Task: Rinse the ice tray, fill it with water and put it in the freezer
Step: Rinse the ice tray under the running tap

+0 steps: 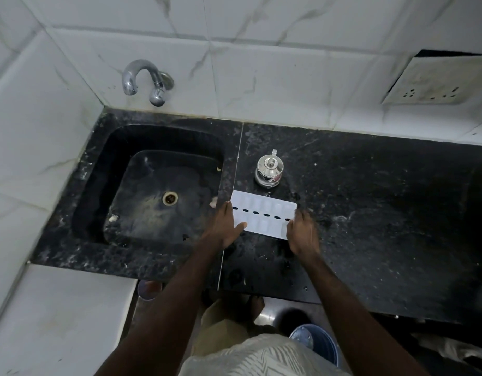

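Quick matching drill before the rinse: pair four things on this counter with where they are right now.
Things:
1. ice tray
2. tap
3. steel pot
4. drain

Places:
A. on the tiled wall above the sink
B. on the counter just behind the tray
C. in the floor of the sink
D. flat on the counter, between the left hand and right hand

Pairs: 1-D, 2-A, 3-B, 4-C
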The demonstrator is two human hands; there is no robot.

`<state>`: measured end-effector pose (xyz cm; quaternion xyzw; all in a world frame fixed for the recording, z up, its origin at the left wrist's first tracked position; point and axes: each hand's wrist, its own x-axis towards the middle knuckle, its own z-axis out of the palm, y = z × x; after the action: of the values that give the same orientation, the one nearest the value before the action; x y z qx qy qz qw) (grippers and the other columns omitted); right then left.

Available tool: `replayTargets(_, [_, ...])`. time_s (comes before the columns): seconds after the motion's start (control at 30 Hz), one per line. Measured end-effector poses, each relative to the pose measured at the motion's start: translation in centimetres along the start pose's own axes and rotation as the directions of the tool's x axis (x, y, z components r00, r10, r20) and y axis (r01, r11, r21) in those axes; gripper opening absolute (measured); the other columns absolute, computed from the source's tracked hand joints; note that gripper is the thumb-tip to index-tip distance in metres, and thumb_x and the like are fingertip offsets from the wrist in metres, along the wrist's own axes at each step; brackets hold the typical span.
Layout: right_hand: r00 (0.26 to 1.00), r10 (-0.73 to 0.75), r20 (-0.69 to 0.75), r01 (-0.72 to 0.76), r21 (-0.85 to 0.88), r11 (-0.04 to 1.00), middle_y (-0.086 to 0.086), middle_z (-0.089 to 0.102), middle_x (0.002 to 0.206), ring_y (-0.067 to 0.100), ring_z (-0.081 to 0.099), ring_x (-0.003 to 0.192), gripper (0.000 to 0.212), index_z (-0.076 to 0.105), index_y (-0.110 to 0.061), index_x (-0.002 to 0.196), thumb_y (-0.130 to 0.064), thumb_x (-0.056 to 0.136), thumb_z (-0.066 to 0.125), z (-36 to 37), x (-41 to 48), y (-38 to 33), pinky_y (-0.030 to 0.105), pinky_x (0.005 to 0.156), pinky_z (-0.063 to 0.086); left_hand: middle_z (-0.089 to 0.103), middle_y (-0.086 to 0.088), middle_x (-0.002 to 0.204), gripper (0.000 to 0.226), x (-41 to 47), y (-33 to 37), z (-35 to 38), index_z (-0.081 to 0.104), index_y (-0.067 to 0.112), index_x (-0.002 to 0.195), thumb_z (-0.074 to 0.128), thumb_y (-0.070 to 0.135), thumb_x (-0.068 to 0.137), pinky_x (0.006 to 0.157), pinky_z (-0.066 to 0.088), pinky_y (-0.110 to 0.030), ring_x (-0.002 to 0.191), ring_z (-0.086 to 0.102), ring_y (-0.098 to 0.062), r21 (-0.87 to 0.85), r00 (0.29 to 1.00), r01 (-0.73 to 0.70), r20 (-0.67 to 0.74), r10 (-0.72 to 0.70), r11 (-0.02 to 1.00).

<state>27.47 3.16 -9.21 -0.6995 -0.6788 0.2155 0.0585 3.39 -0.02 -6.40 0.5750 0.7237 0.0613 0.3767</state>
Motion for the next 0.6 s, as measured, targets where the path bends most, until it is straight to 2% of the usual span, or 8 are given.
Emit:
replayTargets(0.13, [0.999,0.041,0.021,-0.042,0.044,0.998,0.027,0.055,0.137,0.043,0.056,0.120,0.048,0.047,0.004,0.143,-0.009,0.097,0.053,-0.2,0.1,-0.5,0.043,0.098,0.046,0.024,-0.011,0.168,0.082,0.6,-0.1,0.5,0.020,0.006,0.162,0.059,0.043,0.101,0.124,0.024,-0.038,0.154,0.025,-0.027,-0.119,0.999,0.038,-0.026,-0.041,0.992])
replayTargets(0.2, [0.998,0.047,0.032,-0.049,0.050,0.998,0.026,0.054,0.138,0.042,0.056,0.121,0.051,0.044,0.002,0.146,-0.011,0.098,0.053,-0.2,0.1,-0.6,0.044,0.098,0.047,0.042,-0.009,0.159,0.070,0.8,-0.2,0.4,0.035,0.012,0.157,0.063,0.040,0.099,0.118,0.033,-0.038,0.146,0.041,-0.029,-0.198,0.996,0.022,-0.082,-0.039,0.980])
replayTargets(0.27, [0.999,0.034,0.032,-0.036,0.053,0.998,0.026,0.054,0.138,0.042,0.057,0.119,0.054,0.041,0.000,0.148,-0.014,0.098,0.053,-0.1,0.1,-0.6,0.045,0.097,0.048,0.053,-0.008,0.150,0.061,0.9,0.0,0.0,0.042,0.014,0.151,0.065,0.036,0.099,0.110,0.039,-0.036,0.137,0.051,-0.031,-0.285,0.989,0.022,-0.133,-0.062,0.958])
replayTargets(0.37, [0.999,0.022,0.032,-0.023,0.046,0.999,0.025,0.053,0.136,0.043,0.058,0.116,0.055,0.038,-0.002,0.151,-0.015,0.099,0.052,0.0,0.1,-0.8,0.046,0.095,0.049,0.060,-0.010,0.142,0.062,0.9,0.3,-0.9,0.042,0.007,0.151,0.064,0.034,0.100,0.105,0.042,-0.034,0.132,0.057,-0.031,-0.362,0.976,0.108,-0.138,-0.167,0.926])
replayTargets(0.43, [1.000,0.003,0.017,-0.004,0.042,0.999,0.025,0.052,0.137,0.042,0.058,0.117,0.056,0.036,-0.002,0.153,-0.016,0.100,0.051,-0.1,0.1,-1.2,0.046,0.095,0.049,0.067,-0.009,0.132,0.062,0.9,-0.1,-1.1,0.047,0.008,0.148,0.063,0.041,0.099,0.105,0.049,-0.037,0.123,0.063,-0.028,-0.428,0.967,0.139,-0.135,-0.216,0.893])
replayTargets(0.5, [1.000,-0.020,0.005,0.020,0.043,0.999,0.024,0.052,0.137,0.042,0.057,0.117,0.055,0.038,-0.003,0.152,-0.016,0.101,0.051,-0.3,0.1,-1.7,0.046,0.096,0.048,0.071,-0.006,0.122,0.061,0.9,-0.7,-1.2,0.057,0.013,0.138,0.058,0.054,0.093,0.102,0.052,-0.041,0.114,0.067,-0.026,-0.453,0.952,0.148,-0.174,-0.250,0.879])
replayTargets(0.6, [0.997,-0.077,-0.020,0.078,0.056,0.995,0.021,0.054,0.136,0.039,0.058,0.118,0.045,0.046,-0.004,0.145,-0.018,0.103,0.050,-0.7,0.2,-2.5,0.046,0.094,0.049,0.070,-0.008,0.110,0.043,0.4,-1.0,-1.7,0.065,0.007,0.118,0.050,0.045,0.104,0.087,0.047,-0.033,0.100,0.064,-0.025,-0.470,0.930,0.137,-0.243,-0.276,0.872])
